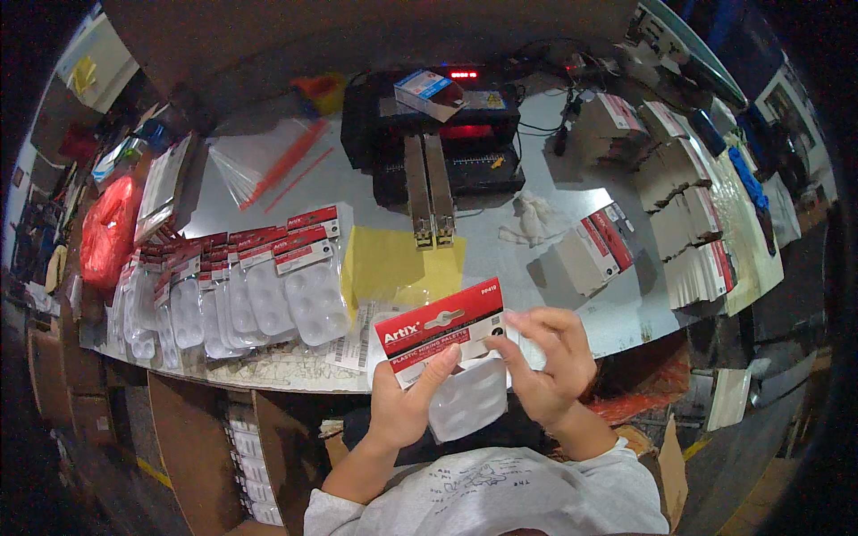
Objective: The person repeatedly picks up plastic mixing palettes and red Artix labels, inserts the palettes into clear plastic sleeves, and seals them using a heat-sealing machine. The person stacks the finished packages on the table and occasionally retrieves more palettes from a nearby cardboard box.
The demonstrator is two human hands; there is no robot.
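Note:
My left hand (407, 402) is closed on a packaged paint palette, its thumb across the front of the red and white header card (440, 323). Below that card hangs the white plastic palette (466, 397) with round wells, tilted in front of my body. At the card's right end my right hand (550, 366) has thumb and forefinger closed on its edge; the other fingers are curled. On the table to the left lie several similar packaged palettes (315, 304), overlapping in a row. A yellow sheet (393, 263) lies just beyond the held pack.
A black machine (375, 134) with a red lit display stands at the back, a small box (431, 92) on top. Stacked cards (688, 188) line the right side. A crumpled white cloth (534, 220) lies mid-table. An open cardboard box (201, 447) sits below the front edge.

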